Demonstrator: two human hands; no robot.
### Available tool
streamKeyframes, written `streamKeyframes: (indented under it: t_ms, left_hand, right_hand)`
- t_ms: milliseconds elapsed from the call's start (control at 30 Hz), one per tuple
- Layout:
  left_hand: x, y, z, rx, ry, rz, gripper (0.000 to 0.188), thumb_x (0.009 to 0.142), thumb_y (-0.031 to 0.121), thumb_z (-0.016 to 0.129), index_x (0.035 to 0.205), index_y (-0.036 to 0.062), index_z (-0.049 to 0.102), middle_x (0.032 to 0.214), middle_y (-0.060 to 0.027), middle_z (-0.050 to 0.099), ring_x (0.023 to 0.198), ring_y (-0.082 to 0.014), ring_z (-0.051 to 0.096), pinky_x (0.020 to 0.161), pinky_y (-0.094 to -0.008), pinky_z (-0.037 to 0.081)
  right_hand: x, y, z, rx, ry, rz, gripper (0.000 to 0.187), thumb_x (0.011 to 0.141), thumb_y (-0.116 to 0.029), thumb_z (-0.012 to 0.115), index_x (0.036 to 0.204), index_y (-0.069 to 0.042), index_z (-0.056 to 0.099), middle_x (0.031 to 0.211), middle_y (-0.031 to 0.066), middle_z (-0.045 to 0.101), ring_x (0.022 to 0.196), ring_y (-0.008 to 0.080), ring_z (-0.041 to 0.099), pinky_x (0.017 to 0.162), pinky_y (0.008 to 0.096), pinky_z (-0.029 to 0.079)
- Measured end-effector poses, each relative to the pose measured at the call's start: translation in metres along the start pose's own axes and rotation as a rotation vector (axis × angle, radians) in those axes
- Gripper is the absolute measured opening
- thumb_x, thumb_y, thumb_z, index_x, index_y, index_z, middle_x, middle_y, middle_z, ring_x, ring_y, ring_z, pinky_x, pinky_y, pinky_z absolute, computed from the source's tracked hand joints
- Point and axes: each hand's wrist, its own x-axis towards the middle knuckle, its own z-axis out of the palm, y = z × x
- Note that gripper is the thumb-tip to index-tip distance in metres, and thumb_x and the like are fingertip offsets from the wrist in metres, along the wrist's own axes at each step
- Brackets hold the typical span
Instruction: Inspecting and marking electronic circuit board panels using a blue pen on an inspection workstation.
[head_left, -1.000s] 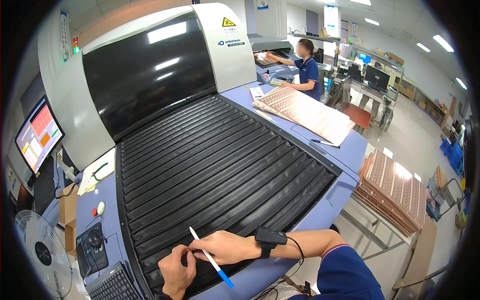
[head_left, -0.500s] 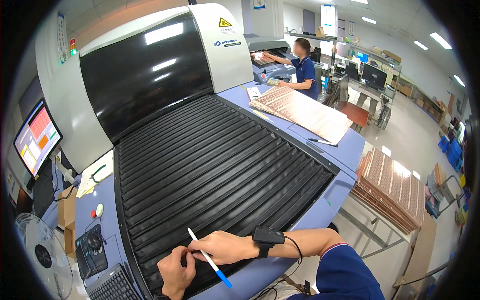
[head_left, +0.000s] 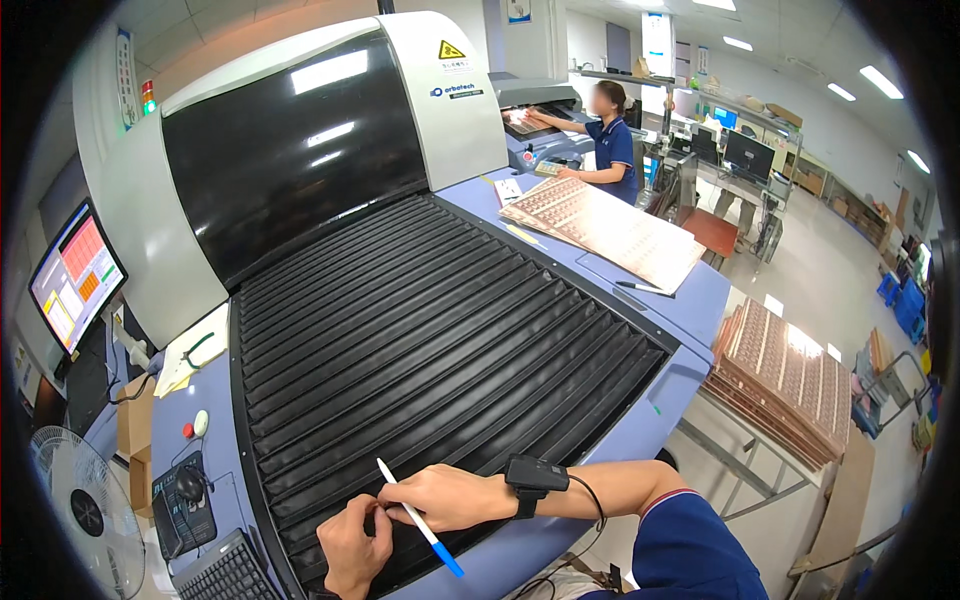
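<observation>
- Right hand, over the near end of the bellows cover: fingers curled closed around a blue-ended white pen, slanted, blue end nearest the wearer.
- Left hand, over the same end: fingers bent, tips meeting the right hand's; whether they pinch anything cannot be told.
- Change: grip and pen essentially as a second ago, only the view slightly shifted; judged a pause, no writing under way.
- Keyboard and mouse, left of the bellows cover.
- Stacked copper-patterned panels, beyond its right edge; further panels on the counter alongside.
- Dark-windowed machine hood, at its far end.
- Co-worker, beyond it, far right.
</observation>
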Motion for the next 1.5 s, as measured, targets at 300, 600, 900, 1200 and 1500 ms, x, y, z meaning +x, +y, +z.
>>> streamKeyframes:
  t_ms: [300,600,900,1200,1500]
  left_hand:
    - [0.005,0.006,-0.002,-0.004,0.023,0.023,0.015,0.079,0.004,0.074,0.092,0.0045,0.067,0.071,-0.0093,0.069,0.059,-0.0278,0.069,0.056,-0.0346,0.053]
    - [0.009,0.005,-0.001,0.008,0.013,0.043,0.015,0.078,0.004,0.075,0.091,0.0047,0.067,0.068,-0.0089,0.068,0.058,-0.0267,0.068,0.055,-0.0342,0.053]
    - [0.006,0.011,-0.013,0.02,-0.009,0.018,0.015,0.082,0.007,0.074,0.095,0.0041,0.067,0.075,-0.0109,0.071,0.062,-0.0279,0.071,0.056,-0.0359,0.055]
    - [0.004,0.009,0.0,0.034,0.043,0.019,0.011,0.082,0.007,0.073,0.092,0.0052,0.068,0.072,-0.0094,0.07,0.061,-0.0265,0.069,0.055,-0.0344,0.054]
    - [0.007,-0.004,0.012,0.051,0.076,0.067,0.014,0.086,0.017,0.068,0.084,0.0081,0.056,0.065,-0.0077,0.062,0.058,-0.0282,0.066,0.051,-0.0395,0.052]
  right_hand:
    - [-0.002,0.002,-0.001,-0.05,-0.028,0.033,0.022,0.098,-0.019,0.066,0.11,-0.001,0.063,0.077,0.0151,0.069,0.065,0.0353,0.068,0.058,0.0423,0.053]
    - [-0.003,0.003,-0.002,-0.037,0.05,0.001,0.02,0.098,-0.018,0.065,0.105,0.0,0.061,0.072,0.0178,0.066,0.064,0.0398,0.066,0.058,0.0476,0.05]
    - [0.0,-0.007,0.0,-0.092,0.016,0.039,0.022,0.096,-0.02,0.067,0.111,-0.005,0.064,0.075,0.0171,0.069,0.07,0.038,0.07,0.061,0.0455,0.057]
    - [-0.004,-0.001,-0.005,-0.079,0.01,0.045,0.024,0.093,-0.015,0.069,0.114,-0.003,0.066,0.082,0.0186,0.071,0.073,0.0383,0.071,0.062,0.0429,0.057]
    - [0.006,-0.02,-0.011,-0.142,0.049,0.203,0.024,0.091,-0.002,0.07,0.115,0.001,0.068,0.095,0.0215,0.076,0.086,0.0278,0.077,0.074,0.0345,0.058]
